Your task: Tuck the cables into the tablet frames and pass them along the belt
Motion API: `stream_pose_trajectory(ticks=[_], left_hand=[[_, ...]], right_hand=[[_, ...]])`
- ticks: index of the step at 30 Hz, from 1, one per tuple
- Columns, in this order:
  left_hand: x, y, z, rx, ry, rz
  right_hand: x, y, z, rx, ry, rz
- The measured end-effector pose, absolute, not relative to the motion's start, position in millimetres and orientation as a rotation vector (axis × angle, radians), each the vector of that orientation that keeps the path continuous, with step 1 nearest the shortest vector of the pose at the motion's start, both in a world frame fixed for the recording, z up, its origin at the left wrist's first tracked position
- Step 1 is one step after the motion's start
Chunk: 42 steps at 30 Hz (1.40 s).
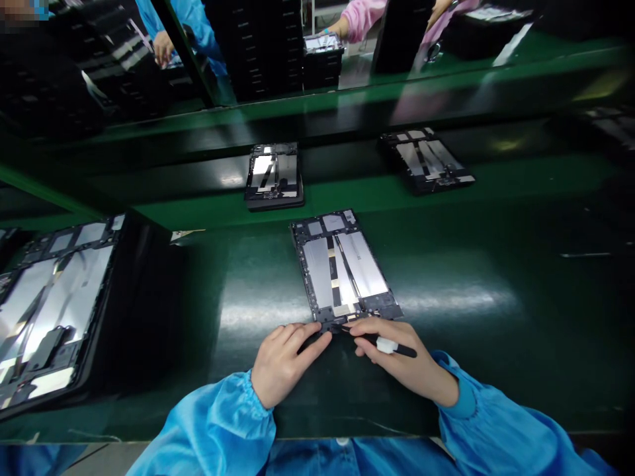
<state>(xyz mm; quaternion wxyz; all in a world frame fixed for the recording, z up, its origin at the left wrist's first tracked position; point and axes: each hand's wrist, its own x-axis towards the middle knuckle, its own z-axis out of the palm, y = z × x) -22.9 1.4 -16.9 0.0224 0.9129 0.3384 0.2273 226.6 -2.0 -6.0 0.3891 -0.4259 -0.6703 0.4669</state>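
At the green bench [496,370]: a person in blue sleeves [208,423] works at the near edge.
Tablet shell [342,264]: lying flat and slightly angled on the bench, directly before the hands, its silver panels facing up.
Left hand [290,363]: fingers loosely curled against the shell's lower edge; whether it grips, I can't tell.
Right hand [397,357]: clenched around a black pen tool [389,344] with a white band, its tip at that same edge.
Other shells: two more [272,175] [426,160] further along, a bigger one [54,304] at the left.
Beyond: a co-worker's blue sleeve [196,30], a pink sleeve [364,16], black tray stacks [322,66].
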Motion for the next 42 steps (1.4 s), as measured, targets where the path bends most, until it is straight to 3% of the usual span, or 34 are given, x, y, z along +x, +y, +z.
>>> stream_pose_trajectory(ticks=[7,16,21,27,42], left_hand=[[-23,5,-20,2.816,1.06,0.724],[0,-24,-9,2.872,0.779,0.604],[7,-31,-11,2.926,0.643,0.371],[4,-30,-15,2.96,0.641,0.438],[7,-30,-18,2.909,0.652,0.465]], right_hand=[[224,0,2,-1.04,-1.829,1.278],[243,-13,-9,-1.292,-1.381,1.584],[257,-22,-9,-1.382,-1.586,1.502],[255,-21,-1,-1.371,-1.935,1.192],[253,-23,-6,-1.392,-1.821,1.338]])
